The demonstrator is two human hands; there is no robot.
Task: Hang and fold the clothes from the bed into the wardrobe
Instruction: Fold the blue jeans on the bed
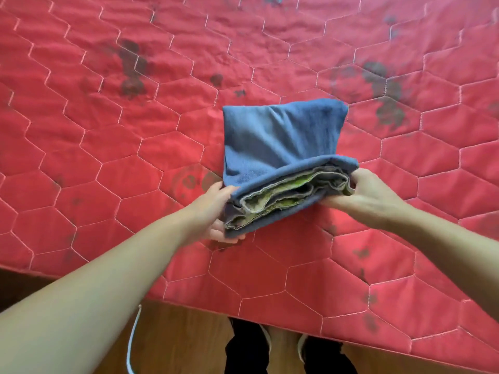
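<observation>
Now | blue garment (280,147) folded — left hand (216,211) at 9 o'clock, right hand (370,197) at 3 o'clock grasp its ends | wardrobe step pending — wardrobe unseen

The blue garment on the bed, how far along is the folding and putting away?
Done: the blue garment is folded into a compact stack on the red quilt. In hand: the left hand and right hand grip its near ends, apparently to lift it. Left: carrying it to the wardrobe, which is out of view.
</observation>
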